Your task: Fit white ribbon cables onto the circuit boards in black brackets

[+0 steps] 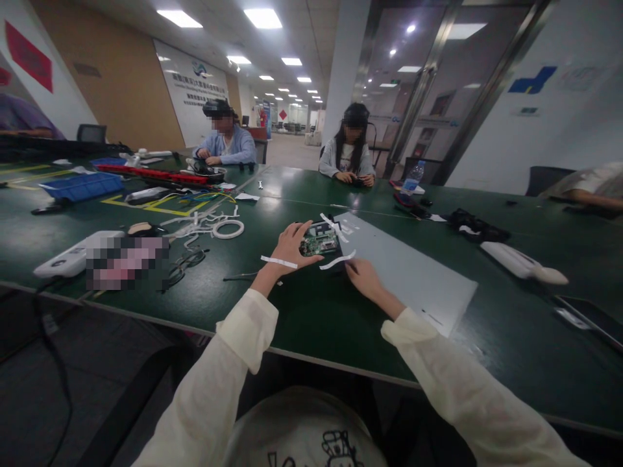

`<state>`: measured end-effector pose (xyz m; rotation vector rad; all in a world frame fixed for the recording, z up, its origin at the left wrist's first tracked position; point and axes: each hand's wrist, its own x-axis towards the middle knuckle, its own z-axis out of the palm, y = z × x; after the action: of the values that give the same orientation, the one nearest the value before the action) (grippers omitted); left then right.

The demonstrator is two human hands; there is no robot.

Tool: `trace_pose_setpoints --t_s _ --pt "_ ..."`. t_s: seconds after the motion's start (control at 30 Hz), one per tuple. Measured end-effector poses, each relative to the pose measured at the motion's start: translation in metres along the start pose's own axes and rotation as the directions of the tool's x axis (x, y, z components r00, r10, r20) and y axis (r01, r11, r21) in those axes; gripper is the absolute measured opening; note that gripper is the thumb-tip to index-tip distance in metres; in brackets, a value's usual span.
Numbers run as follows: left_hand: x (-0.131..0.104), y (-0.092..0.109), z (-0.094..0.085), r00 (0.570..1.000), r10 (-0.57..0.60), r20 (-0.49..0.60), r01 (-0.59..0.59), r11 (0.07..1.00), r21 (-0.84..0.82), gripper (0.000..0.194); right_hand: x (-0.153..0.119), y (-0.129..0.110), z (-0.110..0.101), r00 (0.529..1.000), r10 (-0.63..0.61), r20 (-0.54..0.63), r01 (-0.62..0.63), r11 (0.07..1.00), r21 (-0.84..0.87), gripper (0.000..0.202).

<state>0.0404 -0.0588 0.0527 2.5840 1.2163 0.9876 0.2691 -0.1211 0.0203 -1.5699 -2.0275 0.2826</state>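
Note:
A green circuit board in a dark frame is just above the table in front of me. My left hand grips its left side, thumb along the near edge and fingers over the far edge. At the board's near right corner my right hand pinches the end of a white tape strip. Another white strip crosses the board's far right corner. One more strip lies across my left wrist. Beneath and right of the board is a flat grey sheet.
Left on the green table are a ring-shaped tape roll, tangled white strips, glasses, a white power strip and a blue tray. Two people sit opposite. A water bottle and white device stand to the right.

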Motion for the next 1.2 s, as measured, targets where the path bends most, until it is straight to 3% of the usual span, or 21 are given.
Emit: trace_pose_setpoints --t_s 0.13,0.3,0.53,0.73,0.87,1.03,1.2 --pt "0.002 -0.006 -0.001 0.999 -0.006 -0.038 0.006 1.0 0.005 0.09 -0.018 -0.033 0.005 0.979 -0.193 0.064 0.187 0.978 0.096 0.031" --pt "0.005 -0.01 -0.002 0.998 -0.005 -0.06 0.006 1.0 0.001 0.088 -0.038 -0.058 0.008 0.911 -0.392 0.129 0.374 0.916 0.144 0.031" --pt "0.004 0.002 0.011 0.995 0.046 0.086 -0.046 0.999 -0.008 0.088 -0.05 -0.08 0.01 0.815 -0.542 0.205 0.51 0.839 0.19 0.032" --pt "0.001 0.012 0.029 0.968 0.123 0.219 -0.125 0.992 -0.005 0.09 -0.054 -0.09 0.012 0.733 -0.634 0.246 0.588 0.772 0.241 0.034" --pt "-0.002 0.014 0.038 0.941 0.137 0.308 -0.144 0.99 0.001 0.091 -0.054 -0.091 0.013 0.731 -0.636 0.247 0.59 0.771 0.238 0.034" --pt "-0.003 0.011 0.046 0.93 0.12 0.346 -0.139 0.99 0.029 0.089 -0.053 -0.091 0.014 0.721 -0.648 0.245 0.607 0.762 0.227 0.033" --pt "-0.004 0.008 0.05 0.91 0.112 0.4 -0.16 0.983 0.091 0.075 -0.052 -0.092 0.014 0.721 -0.653 0.233 0.612 0.757 0.228 0.031"
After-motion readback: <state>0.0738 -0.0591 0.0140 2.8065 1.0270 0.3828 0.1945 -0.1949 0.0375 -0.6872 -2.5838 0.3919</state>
